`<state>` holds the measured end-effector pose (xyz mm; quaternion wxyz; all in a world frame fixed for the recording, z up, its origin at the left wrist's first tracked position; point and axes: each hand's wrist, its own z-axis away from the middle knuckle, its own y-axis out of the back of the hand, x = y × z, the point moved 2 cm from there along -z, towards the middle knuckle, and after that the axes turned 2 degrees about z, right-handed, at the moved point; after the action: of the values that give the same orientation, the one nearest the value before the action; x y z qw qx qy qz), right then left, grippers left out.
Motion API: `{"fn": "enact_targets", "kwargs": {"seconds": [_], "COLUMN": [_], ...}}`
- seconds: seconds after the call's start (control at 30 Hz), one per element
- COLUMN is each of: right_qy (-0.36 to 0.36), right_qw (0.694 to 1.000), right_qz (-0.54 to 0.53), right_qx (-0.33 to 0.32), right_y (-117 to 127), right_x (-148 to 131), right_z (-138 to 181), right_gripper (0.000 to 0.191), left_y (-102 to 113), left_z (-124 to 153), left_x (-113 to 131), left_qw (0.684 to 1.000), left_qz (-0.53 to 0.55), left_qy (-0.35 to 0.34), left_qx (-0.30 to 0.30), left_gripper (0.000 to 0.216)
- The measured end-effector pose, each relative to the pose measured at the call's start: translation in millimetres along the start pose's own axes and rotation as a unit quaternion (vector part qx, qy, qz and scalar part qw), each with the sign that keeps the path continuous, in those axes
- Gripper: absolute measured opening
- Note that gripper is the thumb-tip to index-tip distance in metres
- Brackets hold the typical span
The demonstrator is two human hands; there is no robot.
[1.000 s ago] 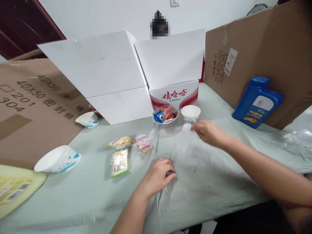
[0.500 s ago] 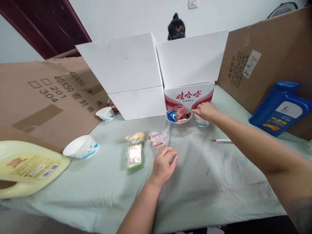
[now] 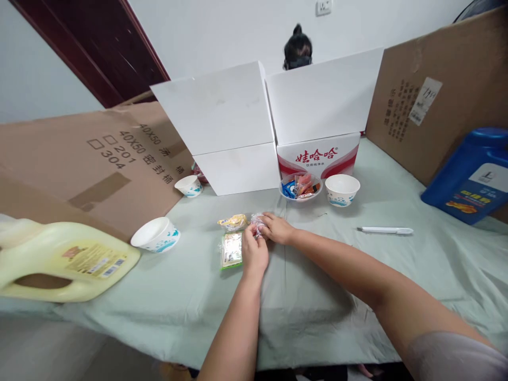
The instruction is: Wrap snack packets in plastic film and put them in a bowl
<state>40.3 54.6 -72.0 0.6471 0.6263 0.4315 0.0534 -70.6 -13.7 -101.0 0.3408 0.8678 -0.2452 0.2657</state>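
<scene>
My left hand (image 3: 253,250) and my right hand (image 3: 277,228) meet at the middle of the table, both with fingers pinched on a small clear snack packet (image 3: 258,223) with pink and white inside. Just left of it lie a yellow snack packet (image 3: 232,222) and a green-edged packet (image 3: 232,250). Further back stand a clear bowl of wrapped sweets (image 3: 299,187) and a white paper bowl (image 3: 342,189).
A white pen (image 3: 384,230) lies right of my hands. Two more paper bowls (image 3: 156,235) (image 3: 189,186) sit at the left. A yellow jug (image 3: 63,260) lies at the left edge, a blue jug (image 3: 474,177) at the right. White boxes (image 3: 278,121) and brown cardboard (image 3: 79,164) wall the table; a person's head shows behind.
My right hand has come back from the paper bowl to the clear packet. My left hand has moved forward and taken hold of the same packet. The view has shifted to the left.
</scene>
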Motion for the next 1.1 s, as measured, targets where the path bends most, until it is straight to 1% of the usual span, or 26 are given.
{"fn": "enact_targets", "kwargs": {"seconds": [0.07,0.1,0.13,0.17,0.2,0.27,0.3,0.37,0.47,0.53,0.6,0.67,0.73,0.77,0.8,0.83,0.9,0.97,1.0,1.07,1.1], "right_qy": [0.013,0.020,0.031,0.047,0.065,0.097,0.107,0.098,0.023,-0.039,-0.102,-0.181,-0.255,-0.274,-0.275,-0.259,-0.186,-0.090,-0.039,0.050,0.074], "right_qw": [1.000,1.000,0.999,0.999,0.998,0.995,0.994,0.994,0.998,0.999,0.995,0.978,0.946,0.932,0.927,0.930,0.955,0.978,0.984,0.983,0.981], "right_qz": [-0.005,-0.007,-0.008,-0.010,-0.012,-0.020,-0.025,-0.034,-0.035,-0.022,0.016,0.102,0.199,0.235,0.255,0.258,0.230,0.178,0.161,0.167,0.178], "right_qx": [0.008,0.009,0.007,0.003,0.001,-0.001,-0.005,-0.018,-0.040,-0.027,0.009,0.029,0.007,-0.012,-0.026,-0.028,0.010,0.060,0.072,0.055,0.035], "right_y": [0,2,4,7,11,23,31,50,81,101,118,129,133,133,132,129,121,108,102,92,91], "right_x": [1,3,4,7,9,15,18,25,39,52,67,87,105,111,114,114,100,73,58,31,22], "right_z": [1,5,12,22,33,59,73,101,140,163,183,200,211,214,215,214,209,203,202,200,201], "right_gripper": [0.048,0.047,0.046,0.044,0.041,0.036,0.035,0.036,0.038,0.036,0.034,0.034,0.033,0.031,0.029,0.028,0.029,0.031,0.032,0.031,0.029], "left_y": [6,9,10,9,7,2,0,-3,-5,-8,-12,-15,-17,-17,-17,-17,-17,-17,-17,-18,-18], "left_z": [-3,-4,-5,-5,-4,1,6,17,37,50,58,62,63,63,63,62,62,64,65,66,67], "left_x": [0,2,5,9,15,29,37,55,80,92,99,101,101,101,101,102,104,105,106,105,104], "left_qw": [0.999,0.999,0.999,0.999,0.997,0.984,0.976,0.960,0.937,0.926,0.923,0.927,0.930,0.931,0.930,0.929,0.925,0.921,0.922,0.929,0.934], "left_qz": [0.002,-0.009,-0.021,-0.027,-0.022,0.011,0.027,0.044,0.038,0.031,0.022,0.014,0.011,0.012,0.014,0.016,0.025,0.042,0.056,0.083,0.090], "left_qy": [0.009,0.002,-0.012,-0.030,-0.050,-0.086,-0.103,-0.137,-0.209,-0.253,-0.276,-0.282,-0.283,-0.285,-0.290,-0.296,-0.310,-0.318,-0.315,-0.290,-0.271], "left_qx": [0.031,0.034,0.020,-0.011,-0.057,-0.155,-0.193,-0.240,-0.276,-0.279,-0.266,-0.247,-0.233,-0.228,-0.224,-0.221,-0.219,-0.219,-0.219,-0.216,-0.217], "left_gripper": [0.033,0.032,0.031,0.031,0.031,0.032,0.032,0.031,0.034,0.036,0.036,0.036,0.036,0.036,0.035,0.035,0.033,0.033,0.034,0.035,0.036]}}
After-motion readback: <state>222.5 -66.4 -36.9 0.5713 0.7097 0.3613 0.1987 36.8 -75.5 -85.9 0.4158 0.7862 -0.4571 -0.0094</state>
